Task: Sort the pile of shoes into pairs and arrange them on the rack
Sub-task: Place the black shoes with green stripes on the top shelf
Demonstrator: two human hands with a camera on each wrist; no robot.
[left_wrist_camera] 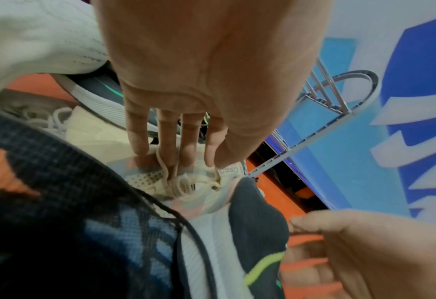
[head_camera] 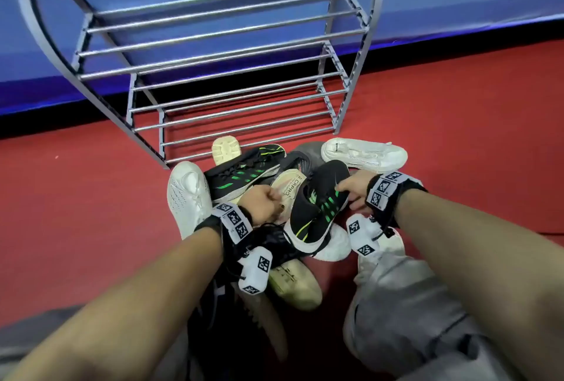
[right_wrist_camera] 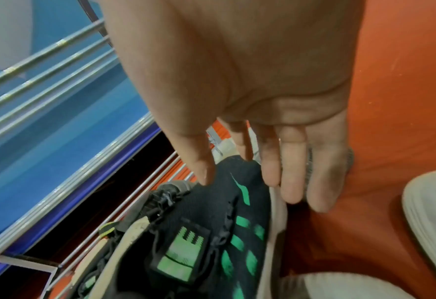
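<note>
A pile of mixed shoes lies on the red floor in front of the grey metal rack, whose shelves are bare. My right hand grips a black shoe with green stripes at its heel end. In the right wrist view that hand has its thumb on the black shoe's upper and its fingers along the sole edge. The matching black and green shoe lies at the pile's back left. My left hand pinches the laces of a cream mesh shoe; its fingertips dig into that shoe.
One white sneaker lies at the back right and another at the left. A dark knit shoe and a beige shoe lie under my left wrist. My grey trouser leg is at the right. A blue wall stands behind the rack.
</note>
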